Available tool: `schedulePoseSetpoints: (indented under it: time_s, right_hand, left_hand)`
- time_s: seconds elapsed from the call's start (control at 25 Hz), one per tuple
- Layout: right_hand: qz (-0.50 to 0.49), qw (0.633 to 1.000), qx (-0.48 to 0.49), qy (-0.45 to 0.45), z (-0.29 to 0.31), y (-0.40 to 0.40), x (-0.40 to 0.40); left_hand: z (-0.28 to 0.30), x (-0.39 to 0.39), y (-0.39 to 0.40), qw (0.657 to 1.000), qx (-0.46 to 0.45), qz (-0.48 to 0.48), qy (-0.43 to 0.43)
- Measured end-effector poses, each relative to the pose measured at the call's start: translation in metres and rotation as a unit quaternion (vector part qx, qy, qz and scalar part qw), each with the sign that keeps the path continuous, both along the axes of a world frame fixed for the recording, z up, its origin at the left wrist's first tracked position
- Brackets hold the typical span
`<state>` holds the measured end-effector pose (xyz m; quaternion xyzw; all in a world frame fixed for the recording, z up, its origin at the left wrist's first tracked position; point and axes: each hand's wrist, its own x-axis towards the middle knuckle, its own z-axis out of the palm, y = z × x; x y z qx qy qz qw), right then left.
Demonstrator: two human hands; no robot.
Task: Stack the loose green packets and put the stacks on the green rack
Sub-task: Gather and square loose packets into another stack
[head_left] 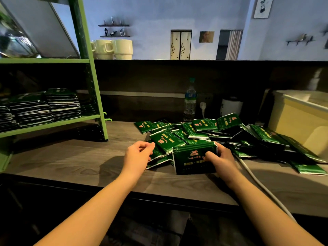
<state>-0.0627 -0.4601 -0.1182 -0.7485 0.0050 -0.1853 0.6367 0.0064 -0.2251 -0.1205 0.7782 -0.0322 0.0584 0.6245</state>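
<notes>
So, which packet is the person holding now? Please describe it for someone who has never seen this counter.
Start at the wooden counter and find the loose pile of green packets to the right of the green rack. At the pile's near edge, the right hand grips the held packet. Unlike the flat-lying others, it stands tilted up, facing the camera.

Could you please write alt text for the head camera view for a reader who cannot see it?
A right hand grips a small stack of green packets on a wooden counter while the left hand reaches into the loose pile. Finished stacks sit on a green rack at left.
</notes>
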Motion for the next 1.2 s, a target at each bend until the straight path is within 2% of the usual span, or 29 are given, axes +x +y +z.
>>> schedulePoseSetpoints:
  time_s: [0.2, 0.32, 0.48, 0.64, 0.72, 0.84, 0.92, 0.96, 1.08, 1.2]
  right_hand:
    - [-0.011, 1.000, 0.019, 0.020, -0.001, -0.003, 0.000]
    - [-0.015, 0.999, 0.024, 0.024, -0.002, -0.004, 0.002]
    - [-0.019, 0.999, 0.010, 0.028, -0.004, -0.005, 0.004]
    - [-0.025, 0.999, -0.001, 0.030, -0.003, -0.005, 0.004]
    - [-0.023, 0.999, -0.003, 0.032, -0.003, -0.005, 0.004]
    - [-0.022, 0.999, -0.001, 0.038, -0.002, -0.003, 0.002]
    - [-0.017, 0.999, 0.008, 0.035, -0.001, -0.003, 0.001]
    - [-0.009, 0.999, 0.020, 0.036, 0.000, -0.003, 0.001]
    - [0.044, 0.996, 0.022, 0.075, 0.000, 0.001, -0.001]
    - [0.077, 0.994, -0.003, 0.081, 0.001, 0.004, -0.005]
  left_hand:
    - [0.020, 0.039, -0.021, 0.974, 0.194, 0.004, 0.117]
    - [0.026, 0.047, -0.032, 0.961, 0.235, -0.019, 0.144]
    - [0.022, 0.050, -0.029, 0.986, 0.096, -0.032, 0.135]
    - [0.023, 0.041, -0.019, 1.000, -0.001, 0.020, -0.012]
    - [0.028, 0.030, -0.012, 0.992, -0.103, 0.040, -0.054]
    - [0.036, 0.010, -0.002, 0.956, -0.293, 0.020, -0.025]
    - [0.037, -0.004, 0.002, 0.942, -0.333, -0.026, 0.000]
    - [0.034, -0.009, 0.003, 0.950, -0.308, -0.054, 0.003]
    - [0.018, -0.021, 0.007, 0.981, -0.139, -0.127, -0.038]
    - [0.000, -0.022, 0.009, 0.986, 0.006, -0.125, -0.112]
